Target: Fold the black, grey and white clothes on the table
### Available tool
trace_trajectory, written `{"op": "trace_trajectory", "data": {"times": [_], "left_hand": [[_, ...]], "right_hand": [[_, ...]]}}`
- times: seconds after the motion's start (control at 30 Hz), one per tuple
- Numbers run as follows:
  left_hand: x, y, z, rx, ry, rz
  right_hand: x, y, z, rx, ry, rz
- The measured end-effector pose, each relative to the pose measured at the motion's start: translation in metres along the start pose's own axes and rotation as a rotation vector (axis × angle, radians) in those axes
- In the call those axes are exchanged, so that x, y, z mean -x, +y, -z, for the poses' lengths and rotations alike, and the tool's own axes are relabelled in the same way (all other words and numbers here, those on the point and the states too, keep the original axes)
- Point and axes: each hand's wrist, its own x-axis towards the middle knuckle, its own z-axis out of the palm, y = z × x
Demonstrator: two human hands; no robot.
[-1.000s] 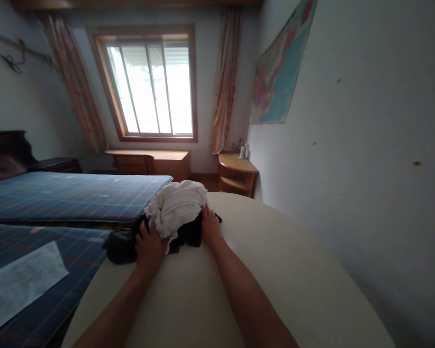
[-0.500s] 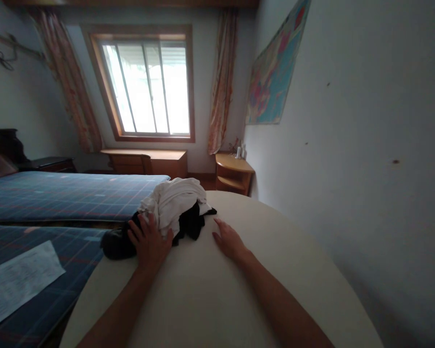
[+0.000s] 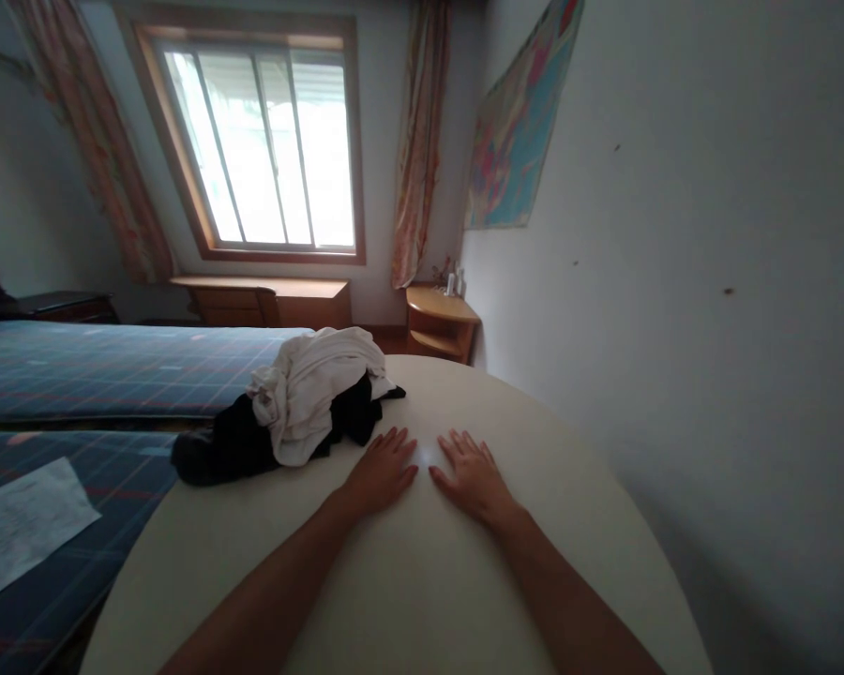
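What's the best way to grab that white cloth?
Probably by the raised folds along the top of the white cloth, pinched from above on the near side. It lies bunched over black cloth, so those folds stand above the dark fabric. The left hand, open on that side, is closest.

Desk [image 3: 422, 600], smooth, faintly glossy; clothes [image 3: 320, 375], wrinkled matt cloth; sheet [image 3: 32, 525], paper; shelf [image 3: 440, 303], smooth wood; curtain [image 3: 420, 150], cloth.

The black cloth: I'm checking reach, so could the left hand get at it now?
Probably yes: the left hand is open beside the black cloth, where the white cloth leaves it uncovered; nothing stands between.
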Motion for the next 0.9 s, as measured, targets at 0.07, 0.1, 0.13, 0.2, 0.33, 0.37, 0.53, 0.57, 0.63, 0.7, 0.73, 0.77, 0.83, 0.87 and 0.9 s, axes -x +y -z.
{"op": "trace_trajectory", "data": {"times": [0.07, 0.1, 0.13, 0.2, 0.33, 0.37, 0.53, 0.57, 0.63, 0.7, 0.73, 0.77, 0.83, 0.87, 0.9], "left_hand": [[0.0017, -0.0037, 0.0, 0.02, -0.013, -0.014], [0.0022, -0.0048, -0.0002, 0.028, -0.018, -0.017], [0.0025, -0.0054, -0.0005, 0.033, -0.017, -0.017], [0.0024, -0.0055, -0.0019, 0.041, -0.003, -0.017], [0.0017, -0.0048, -0.0042, 0.052, 0.01, -0.011], [0.0017, -0.0047, -0.0041, 0.052, 0.006, -0.009], [0.0019, -0.0033, 0.0002, 0.043, -0.029, 0.002], [0.002, -0.003, 0.0013, 0.04, -0.032, 0.003], [0.0023, -0.0026, 0.0026, 0.036, -0.034, 0.001], [0.003, -0.0026, 0.0022, 0.035, -0.029, 0.001], [0.0033, -0.0025, 0.0015, 0.035, -0.024, 0.0], [0.0036, -0.0022, 0.0006, 0.036, -0.015, -0.004], [0.0032, -0.0007, 0.0, 0.039, 0.024, -0.009], [0.0024, 0.0004, 0.0012, 0.039, 0.067, -0.01], [0.0013, 0.0015, 0.004, 0.037, 0.131, -0.006]], "right_hand": [[0.0001, 0.0008, -0.0001, -0.01, -0.029, -0.005], [-0.0004, 0.0013, -0.0002, -0.009, -0.036, -0.008], [-0.001, 0.0016, -0.0005, -0.007, -0.04, -0.011], [-0.0021, 0.0021, -0.0013, -0.001, -0.045, -0.017], [-0.0028, 0.0023, -0.0028, 0.006, -0.047, -0.02], [-0.0028, 0.0022, -0.0028, 0.005, -0.046, -0.02], [-0.0031, 0.0008, -0.0015, 0.006, -0.055, -0.02], [-0.0032, 0.0006, -0.0013, 0.007, -0.056, -0.022], [-0.0036, 0.0004, -0.0014, 0.008, -0.054, -0.026], [-0.0038, 0.0004, -0.0017, 0.009, -0.053, -0.026], [-0.0038, 0.0004, -0.0018, 0.009, -0.052, -0.025], [-0.0038, 0.0003, -0.0018, 0.011, -0.053, -0.023], [-0.0036, 0.0, -0.0013, 0.014, -0.056, -0.024], [-0.0035, -0.0001, -0.0009, 0.015, -0.057, -0.025], [-0.0034, -0.0002, -0.0006, 0.016, -0.059, -0.027]]}}
